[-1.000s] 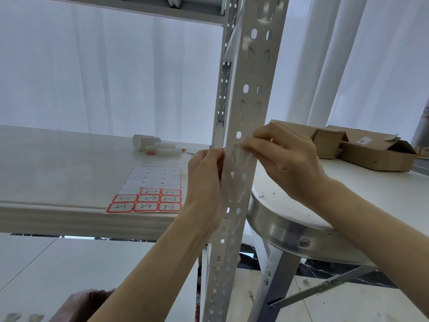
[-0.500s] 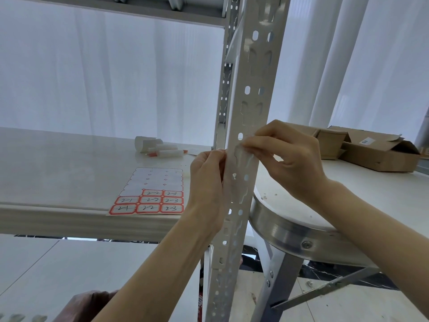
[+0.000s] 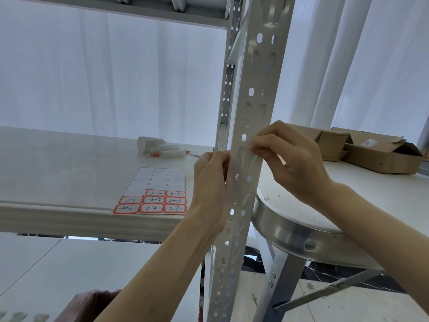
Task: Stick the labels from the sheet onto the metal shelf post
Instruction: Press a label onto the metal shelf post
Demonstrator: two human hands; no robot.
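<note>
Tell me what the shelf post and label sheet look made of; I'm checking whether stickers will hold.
Shelf post: probably sheet metal, painted matte off-white; thin folded edges and punched slots show it. Label sheet: apparently paper, handwritten red-bordered labels on pale backing, possibly waxed; finish unclear.

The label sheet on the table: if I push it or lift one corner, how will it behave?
Probably floppy: the label sheet looks thin and lies flat on the table. Likely light and quick to slide on that glossy top, perhaps off the near edge.
</note>
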